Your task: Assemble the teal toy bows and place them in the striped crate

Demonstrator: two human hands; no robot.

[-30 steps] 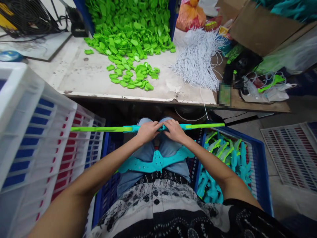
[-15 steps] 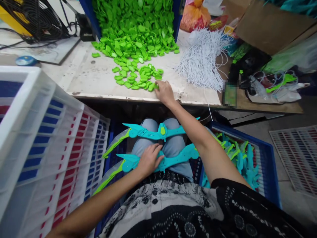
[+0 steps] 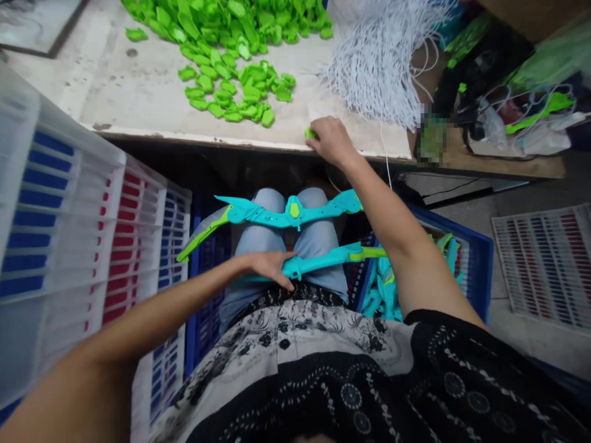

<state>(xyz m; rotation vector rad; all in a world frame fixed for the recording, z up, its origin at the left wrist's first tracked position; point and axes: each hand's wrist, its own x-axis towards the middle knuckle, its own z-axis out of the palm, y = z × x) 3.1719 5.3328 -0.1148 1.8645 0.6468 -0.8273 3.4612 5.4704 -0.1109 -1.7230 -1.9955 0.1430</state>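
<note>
Two turquoise toy bows with lime-green limb tips lie across my lap. The farther toy bow (image 3: 277, 214) rests over the knees and has a lime-green piece (image 3: 294, 210) set in its middle. My left hand (image 3: 270, 266) is wrapped round the middle of the nearer toy bow (image 3: 323, 259), which is turned edge-up; its left part is mostly hidden by the hand and forearm. Over the table's front edge, my right hand (image 3: 330, 140) pinches a small lime-green plastic piece (image 3: 309, 132) between thumb and fingers. Several loose green pieces (image 3: 249, 92) lie left of that hand.
A large heap of green pieces (image 3: 258, 24) spreads at the table's back. White cords (image 3: 383, 67) lie in a bundle on the right. A white crate (image 3: 92, 203) stands at my left; a blue crate (image 3: 482, 264) of turquoise parts sits at my right.
My right hand has drawn away from the loose pile to the right with one green piece. My left hand has tilted the nearer bow edge-up. The view has dipped lower.
</note>
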